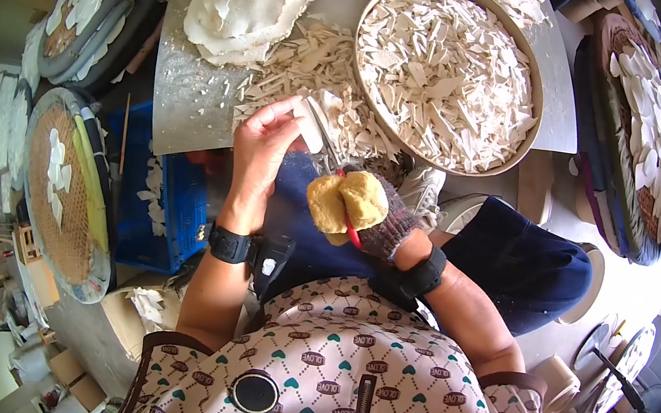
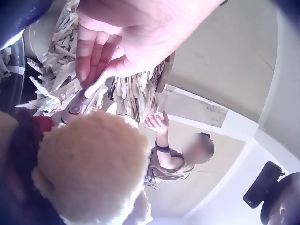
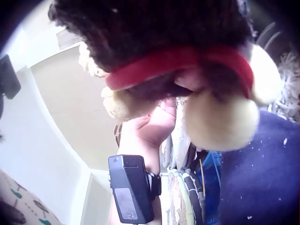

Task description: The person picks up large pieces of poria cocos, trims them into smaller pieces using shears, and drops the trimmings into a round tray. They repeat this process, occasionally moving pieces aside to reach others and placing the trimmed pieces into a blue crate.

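Between thumb and fingers, my left hand (image 1: 261,143) pinches a thin white flake-like slice (image 1: 308,128). My right hand (image 1: 390,220), in a dark knitted glove, grips a pair of scissors (image 1: 326,131) with red handles (image 3: 154,69). Yellow foam padding (image 1: 348,201) is wrapped about those handles and covers part of the fingers. The blades point away from me, right beside the slice. In the left wrist view the scissors' pivot (image 2: 74,109) shows just below the slice (image 2: 96,86).
Beyond the hands, a metal table (image 1: 192,105) bears loose white strips (image 1: 305,62) and a stack of large pale slices (image 1: 244,14). A round tray (image 1: 360,40) full of cut chips stands on it. Woven trays (image 1: 77,211) and a blue crate (image 1: 188,215) flank me.
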Tool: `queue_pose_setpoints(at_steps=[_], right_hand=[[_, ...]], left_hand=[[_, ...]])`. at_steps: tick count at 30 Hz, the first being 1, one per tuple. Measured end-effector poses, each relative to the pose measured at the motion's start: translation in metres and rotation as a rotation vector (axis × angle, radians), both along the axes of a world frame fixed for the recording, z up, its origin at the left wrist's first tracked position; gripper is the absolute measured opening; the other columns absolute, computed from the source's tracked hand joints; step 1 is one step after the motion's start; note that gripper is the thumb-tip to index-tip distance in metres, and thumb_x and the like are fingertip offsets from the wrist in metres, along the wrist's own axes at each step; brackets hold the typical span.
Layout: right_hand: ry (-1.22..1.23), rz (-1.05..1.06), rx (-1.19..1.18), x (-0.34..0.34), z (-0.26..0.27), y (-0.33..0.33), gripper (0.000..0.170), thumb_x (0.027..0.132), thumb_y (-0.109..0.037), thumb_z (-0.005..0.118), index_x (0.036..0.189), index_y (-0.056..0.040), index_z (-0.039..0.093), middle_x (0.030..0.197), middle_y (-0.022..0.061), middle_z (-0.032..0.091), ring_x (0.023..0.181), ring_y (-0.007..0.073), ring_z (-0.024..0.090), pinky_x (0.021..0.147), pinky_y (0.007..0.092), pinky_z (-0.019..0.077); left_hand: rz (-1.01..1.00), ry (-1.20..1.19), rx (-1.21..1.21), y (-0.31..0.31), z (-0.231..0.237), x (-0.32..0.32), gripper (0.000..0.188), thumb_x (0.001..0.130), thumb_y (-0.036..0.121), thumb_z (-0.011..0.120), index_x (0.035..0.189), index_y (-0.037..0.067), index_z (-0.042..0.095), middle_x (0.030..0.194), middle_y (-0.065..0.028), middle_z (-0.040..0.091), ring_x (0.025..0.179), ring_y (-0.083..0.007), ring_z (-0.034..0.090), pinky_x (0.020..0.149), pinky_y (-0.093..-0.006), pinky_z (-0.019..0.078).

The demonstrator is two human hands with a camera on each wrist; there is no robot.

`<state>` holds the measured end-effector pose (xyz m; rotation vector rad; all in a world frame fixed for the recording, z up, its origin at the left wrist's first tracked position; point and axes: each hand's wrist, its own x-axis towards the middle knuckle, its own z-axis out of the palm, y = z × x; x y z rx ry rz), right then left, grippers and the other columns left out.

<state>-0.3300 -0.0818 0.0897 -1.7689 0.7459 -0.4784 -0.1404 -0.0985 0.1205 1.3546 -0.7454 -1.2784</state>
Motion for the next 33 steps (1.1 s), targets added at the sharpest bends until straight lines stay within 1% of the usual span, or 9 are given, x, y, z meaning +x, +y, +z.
queue_pose_setpoints(at_steps=[7, 14, 16, 18, 20, 23, 25, 31, 33], right_hand=[[-0.661, -0.159, 0.821, 0.006, -0.014, 0.007, 0.033, 0.080, -0.024, 0.066, 0.103, -0.0023, 0.058, 0.098, 0.0078, 0.063, 0.086, 0.0174, 0.061, 0.075, 0.0281, 0.0485], [-0.302, -0.048, 0.364, -0.005, -0.014, 0.006, 0.024, 0.086, -0.016, 0.058, 0.104, 0.0000, 0.055, 0.098, 0.0082, 0.062, 0.088, 0.0152, 0.060, 0.078, 0.0285, 0.0487], [-0.334, -0.023, 0.521, -0.009, -0.011, 0.003, 0.020, 0.088, -0.014, 0.054, 0.101, 0.0017, 0.056, 0.096, 0.0085, 0.062, 0.088, 0.0146, 0.060, 0.079, 0.0282, 0.0483], [-0.494, -0.002, 0.698, -0.014, -0.021, 0.011, 0.019, 0.089, -0.012, 0.052, 0.100, 0.0027, 0.057, 0.095, 0.0086, 0.063, 0.088, 0.0143, 0.060, 0.079, 0.0275, 0.0477], [-0.453, 0.036, 0.700, -0.015, -0.001, 0.012, 0.025, 0.082, -0.011, 0.058, 0.103, 0.0018, 0.057, 0.094, 0.0085, 0.063, 0.085, 0.0144, 0.059, 0.076, 0.0275, 0.0469], [-0.058, 0.274, 0.334, -0.006, 0.039, 0.002, 0.041, 0.072, -0.020, 0.067, 0.106, 0.0001, 0.057, 0.094, 0.0120, 0.063, 0.086, 0.0190, 0.061, 0.077, 0.0297, 0.0472], [-0.168, 0.250, 0.221, -0.009, 0.045, 0.007, 0.048, 0.066, -0.024, 0.072, 0.105, -0.0006, 0.057, 0.091, 0.0121, 0.063, 0.083, 0.0214, 0.061, 0.077, 0.0307, 0.0474], [-0.324, 0.131, 0.338, -0.027, 0.044, 0.020, 0.028, 0.077, -0.011, 0.065, 0.102, -0.0024, 0.058, 0.095, 0.0090, 0.063, 0.086, 0.0168, 0.060, 0.079, 0.0296, 0.0467], [-0.195, 0.145, 0.248, -0.035, 0.049, 0.015, 0.029, 0.077, -0.013, 0.065, 0.103, -0.0034, 0.058, 0.095, 0.0089, 0.063, 0.086, 0.0178, 0.061, 0.080, 0.0298, 0.0466]], left_hand=[[-0.012, -0.078, -0.044, 0.003, 0.000, -0.001, 0.021, 0.082, 0.001, 0.058, 0.103, 0.000, 0.055, 0.086, -0.0053, 0.062, 0.074, -0.0097, 0.059, 0.067, -0.0217, 0.0494], [0.041, -0.292, 0.007, 0.044, 0.013, 0.062, 0.023, 0.086, 0.002, 0.051, 0.108, -0.004, 0.055, 0.093, -0.0116, 0.062, 0.074, -0.0200, 0.064, 0.063, -0.0274, 0.0531], [0.220, -0.649, 0.101, 0.074, 0.011, 0.140, 0.020, 0.084, 0.002, 0.055, 0.103, -0.002, 0.060, 0.091, -0.0126, 0.064, 0.070, -0.0186, 0.064, 0.062, -0.0285, 0.0526], [0.129, -1.568, 0.208, 0.106, 0.028, 0.207, 0.022, 0.076, -0.001, 0.059, 0.097, 0.001, 0.064, 0.098, -0.0123, 0.064, 0.091, -0.0208, 0.060, 0.081, -0.0303, 0.0467], [0.226, -1.648, -0.008, 0.090, 0.049, 0.200, 0.023, 0.075, 0.001, 0.062, 0.098, 0.002, 0.065, 0.100, -0.0119, 0.063, 0.096, -0.0213, 0.058, 0.086, -0.0298, 0.0439], [0.027, -0.757, -0.110, 0.020, 0.064, 0.127, 0.024, 0.081, 0.003, 0.060, 0.105, 0.000, 0.062, 0.101, -0.0099, 0.064, 0.093, -0.0158, 0.060, 0.085, -0.0273, 0.0452], [-0.188, -0.599, -0.226, -0.031, 0.060, 0.079, 0.022, 0.083, 0.004, 0.059, 0.104, -0.001, 0.061, 0.100, -0.0078, 0.065, 0.092, -0.0121, 0.060, 0.083, -0.0269, 0.0470], [-0.446, -1.145, -0.436, -0.147, -0.034, 0.023, 0.041, 0.078, 0.014, 0.057, 0.116, 0.000, 0.050, 0.115, -0.0202, 0.052, 0.106, -0.0310, 0.052, 0.093, -0.0367, 0.0415], [-0.677, -1.236, -0.116, -0.131, 0.002, 0.009, 0.040, 0.078, 0.012, 0.056, 0.114, -0.001, 0.050, 0.115, -0.0195, 0.053, 0.106, -0.0308, 0.052, 0.091, -0.0361, 0.0415]])
